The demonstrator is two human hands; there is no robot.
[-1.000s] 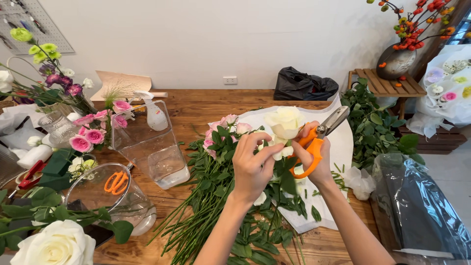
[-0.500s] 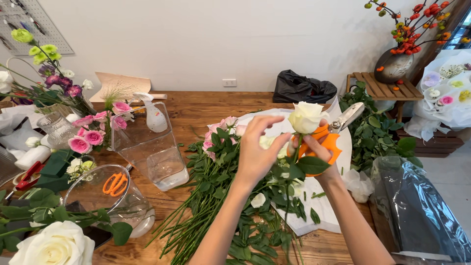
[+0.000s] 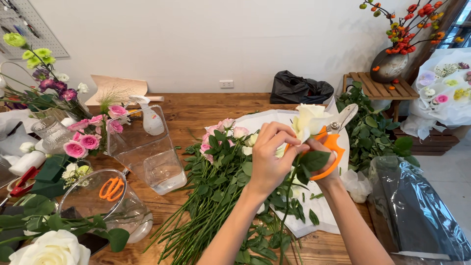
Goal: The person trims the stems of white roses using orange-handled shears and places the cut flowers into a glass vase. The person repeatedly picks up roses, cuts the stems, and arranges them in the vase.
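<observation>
Over the wooden tabletop, at centre, the left hand pinches the white rose just below its bloom. The right hand grips orange scissors beside the stem. Cut roses lie at 7 o'clock, a glass vase at 9 o'clock, a white wall at 12.
</observation>
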